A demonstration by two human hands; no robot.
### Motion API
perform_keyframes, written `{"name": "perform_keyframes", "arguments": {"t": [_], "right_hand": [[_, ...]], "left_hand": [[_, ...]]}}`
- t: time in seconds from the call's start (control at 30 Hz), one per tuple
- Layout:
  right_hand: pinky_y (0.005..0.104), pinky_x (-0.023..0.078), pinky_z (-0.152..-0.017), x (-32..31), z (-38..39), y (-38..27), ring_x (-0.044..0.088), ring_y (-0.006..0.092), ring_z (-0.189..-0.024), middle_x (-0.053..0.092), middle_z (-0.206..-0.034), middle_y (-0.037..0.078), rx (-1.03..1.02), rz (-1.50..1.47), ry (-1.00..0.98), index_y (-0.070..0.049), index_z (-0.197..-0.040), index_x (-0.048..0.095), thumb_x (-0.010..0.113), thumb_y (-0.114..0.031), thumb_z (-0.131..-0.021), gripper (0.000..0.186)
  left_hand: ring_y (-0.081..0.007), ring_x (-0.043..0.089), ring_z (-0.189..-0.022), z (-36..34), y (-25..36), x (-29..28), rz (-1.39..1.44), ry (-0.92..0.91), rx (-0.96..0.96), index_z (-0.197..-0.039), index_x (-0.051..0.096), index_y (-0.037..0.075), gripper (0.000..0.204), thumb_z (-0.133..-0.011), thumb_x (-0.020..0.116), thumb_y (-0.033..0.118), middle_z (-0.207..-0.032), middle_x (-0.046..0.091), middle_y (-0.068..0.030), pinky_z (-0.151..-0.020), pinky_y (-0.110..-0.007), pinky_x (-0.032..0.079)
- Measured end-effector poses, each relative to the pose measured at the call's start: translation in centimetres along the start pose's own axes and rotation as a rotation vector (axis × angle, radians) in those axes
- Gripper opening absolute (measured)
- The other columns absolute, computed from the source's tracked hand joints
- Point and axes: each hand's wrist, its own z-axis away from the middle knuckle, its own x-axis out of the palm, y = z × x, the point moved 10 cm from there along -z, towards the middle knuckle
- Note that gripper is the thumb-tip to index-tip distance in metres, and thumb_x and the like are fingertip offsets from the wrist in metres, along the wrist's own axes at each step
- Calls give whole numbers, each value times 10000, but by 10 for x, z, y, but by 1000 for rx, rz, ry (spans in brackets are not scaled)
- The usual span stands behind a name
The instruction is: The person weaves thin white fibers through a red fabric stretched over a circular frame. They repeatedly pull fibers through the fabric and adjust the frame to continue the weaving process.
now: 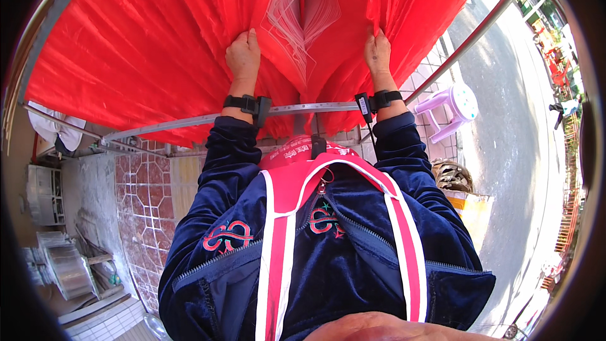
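Note:
Long, gathered red cloth spreads across a metal frame in front of me. My left hand is closed on a fold of it, thumb on top. To the right, my right hand grips another fold at about the same height. Between the two hands the cloth parts into a narrow gap, where many thin white lines like threads cross and fan out. Whether these are loose strings or cloth edges I cannot tell. A flat metal bar of the frame runs beneath both wrists, nearer to my body.
A metal pole slants along the cloth's right side. Beyond it stand a pale purple plastic stool and a cardboard box beside the road. Metal items sit at the lower left.

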Motion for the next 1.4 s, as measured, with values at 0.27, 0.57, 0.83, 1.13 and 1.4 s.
{"name": "perform_keyframes", "arguments": {"t": [0.27,0.57,0.83,1.13,1.4], "right_hand": [[546,510,-786,17,4,9,635,480,-899,660,-890,291,52,16,-33,-49,-1058,639,509,-283,-953,288],[490,510,-873,95,49,50,656,414,-972,689,-905,259,164,340,-500,8,-884,713,384,-624,-953,716],[436,505,-906,152,103,77,685,365,-941,706,-807,217,518,-142,-861,28,-795,722,319,-649,-963,805],[423,468,-965,185,134,33,608,384,-1133,664,-1118,273,-79,87,-943,64,-1163,636,563,-702,-815,845],[448,534,-856,209,137,50,658,451,-940,583,-1242,289,-131,237,-874,19,-1321,508,629,-477,-885,672]], "left_hand": [[-435,662,-710,9,-1,10,53,-13,25,-908,733,85,366,-947,552,401,-743,670,-224,-671,-520,532],[-396,675,-881,50,5,107,3,-388,8,-1015,698,67,466,-867,636,505,-927,707,-191,-757,-488,537],[-423,669,-896,91,-15,167,-99,-610,-44,-942,711,22,480,-851,657,490,-920,691,-246,-781,-509,535],[-454,658,-846,109,-42,189,-21,-593,-4,-811,695,-12,404,-910,594,368,-839,672,-274,-767,-533,520],[-444,654,-821,134,-42,191,56,-626,0,-822,685,12,391,-913,586,379,-796,672,-238,-755,-523,518]]}}
